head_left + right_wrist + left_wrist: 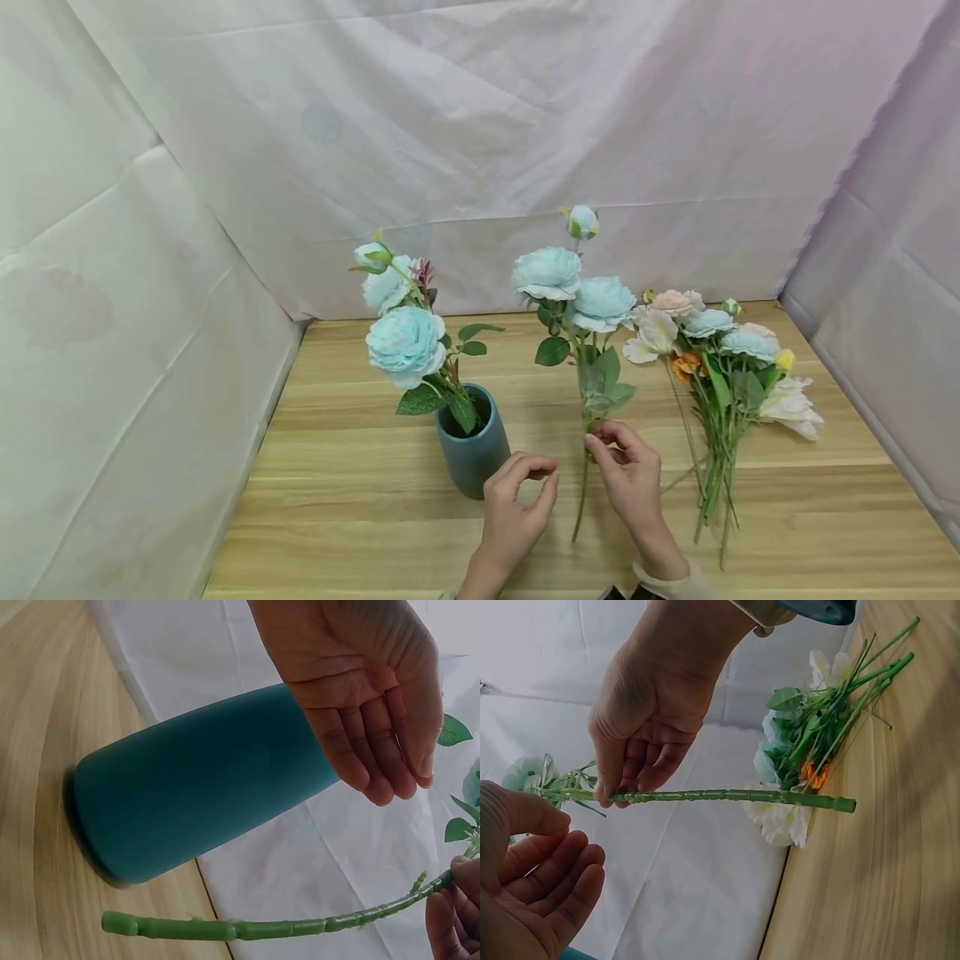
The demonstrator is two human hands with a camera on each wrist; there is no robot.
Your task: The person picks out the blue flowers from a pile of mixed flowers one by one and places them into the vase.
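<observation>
A light blue artificial peony stem (585,467), with two full blooms (603,302) and a bud on top, stands upright in the head view. My right hand (628,471) pinches it between thumb and fingertips below the leaves; its lower end (172,928) hangs free above the table. My left hand (519,504) is between the vase and this stem, fingers loosely bent, holding nothing; in the left wrist view that hand (540,877) is apart from the stem. A blue-green vase (474,454) holds another light blue peony spray (407,343), leaning left.
On the table's right lies a bunch of artificial flowers (723,400) in white, pink, blue, orange and yellow, stems toward me. The wooden table (337,500) is bordered by a pale cloth backdrop (450,150) behind and at both sides.
</observation>
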